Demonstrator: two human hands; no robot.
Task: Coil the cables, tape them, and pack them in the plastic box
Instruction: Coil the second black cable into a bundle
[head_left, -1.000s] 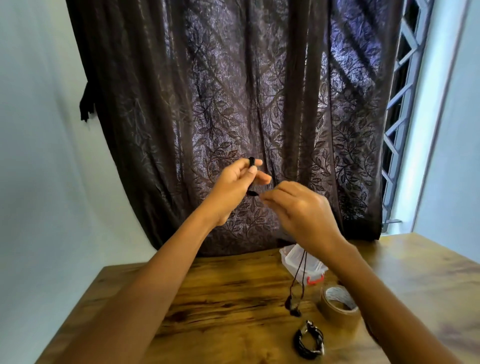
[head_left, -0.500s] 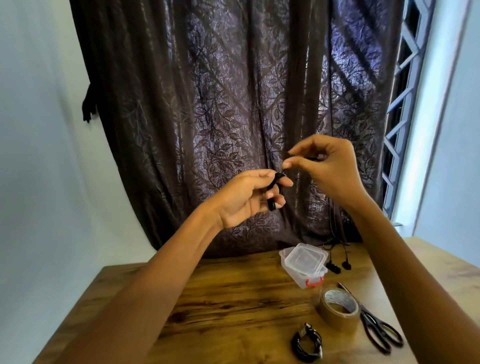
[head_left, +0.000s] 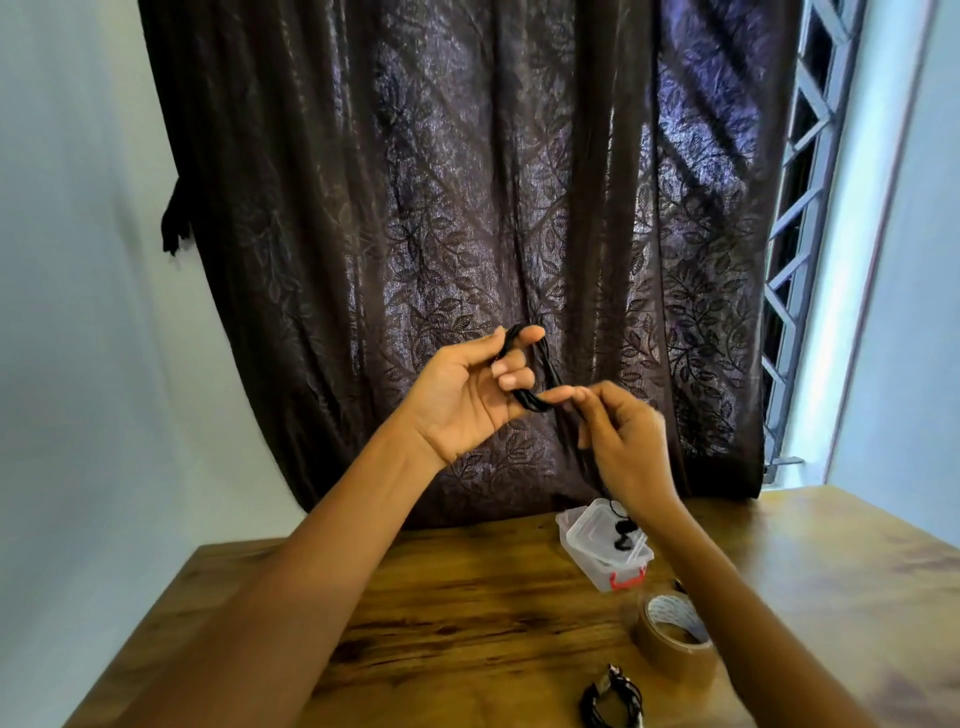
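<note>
Dark leaf-patterned curtain (head_left: 467, 234) hanging behind the plastic box (head_left: 589, 564), filling most of the view. Wooden bench (head_left: 441, 623) under the box, the box with its lid on, near the far edge.

Raised well above the box and to its left, left hand (head_left: 457, 400), palm toward the camera, fingers curled with several loops of black cable (head_left: 537, 387) wound around them. Directly above the box, right hand (head_left: 626, 447), thumb and fingertips pinching the cable's loose strand just beside the loops.

Roll of brown tape (head_left: 670, 634) on the bench, near the box on its nearer side. Small coiled cable bundle (head_left: 610, 701) nearer again than the tape, at the lower edge of view.

Hanging below the right hand, the cable's tail with dark earbud ends (head_left: 623, 538) in front of the box lid; touching the lid or not, impossible to tell.
</note>
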